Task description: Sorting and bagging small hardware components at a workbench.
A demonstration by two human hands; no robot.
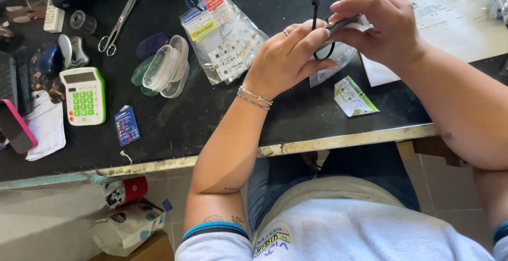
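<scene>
Both hands meet in the upper right of the frame, raised a little above the dark surface [222, 118]. The right hand [383, 25] has its fingers clamped around a small flat dark piece with a pale end [346, 24], its long axis running roughly left to right with a slight upward tilt toward the right. The left hand [288, 54] comes in from lower left, its fingers pressed against the near end of that piece, so both hands touch it. A black cable tie [316, 20] stands nearly upright between the hands, its loop hanging just below. Clear bags of small parts [222, 38] lie left of the hands; a green-and-white calculator [83, 96] and scissors [119, 24] sit well apart toward the left.
</scene>
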